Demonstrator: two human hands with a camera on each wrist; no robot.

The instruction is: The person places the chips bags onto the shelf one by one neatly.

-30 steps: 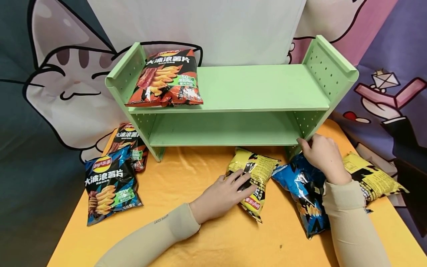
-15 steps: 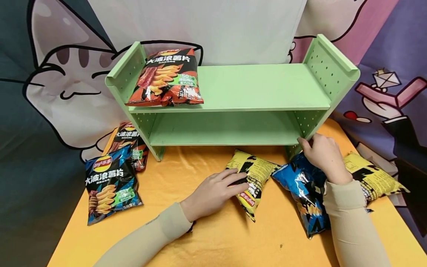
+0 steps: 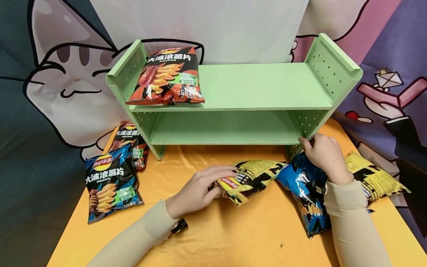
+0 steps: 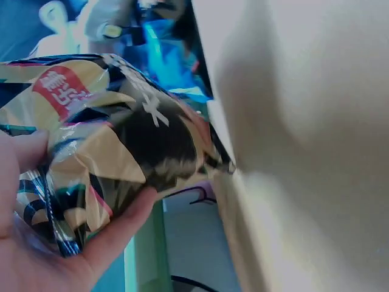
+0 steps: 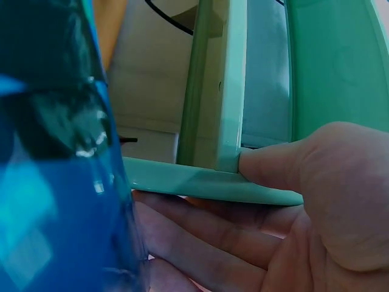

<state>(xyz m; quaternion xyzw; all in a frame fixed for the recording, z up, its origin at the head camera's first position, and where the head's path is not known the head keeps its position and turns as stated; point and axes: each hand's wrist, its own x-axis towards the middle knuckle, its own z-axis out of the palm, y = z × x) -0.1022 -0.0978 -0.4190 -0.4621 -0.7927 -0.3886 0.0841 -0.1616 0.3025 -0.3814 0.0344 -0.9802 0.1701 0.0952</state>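
My left hand point(image 3: 198, 191) grips a yellow bag of chips point(image 3: 255, 174) by its near left end, tilted up off the orange cloth. In the left wrist view, the thumb and fingers close on the crinkled end of that bag point(image 4: 152, 134). My right hand point(image 3: 325, 157) holds the lower right side of the green shelf point(image 3: 263, 87). Its thumb lies inside and the fingers curl behind the side panel's edge point(image 5: 194, 180), as the right wrist view shows. Just below this hand a blue bag of chips point(image 3: 305, 196) lies on the cloth, partly covered by the sleeve.
A red bag of chips point(image 3: 170, 79) leans on the upper shelf's left end. To the left lie a blue bag point(image 3: 110, 185) and a dark red bag point(image 3: 138, 150). Another yellow bag point(image 3: 377, 178) is at the far right. A dark packet corner point(image 3: 180, 225) shows under the left sleeve.
My left hand has gone from lying on the yellow bag to gripping its end, moving left. The bag has turned and lifted at that end. My right hand stays on the shelf.
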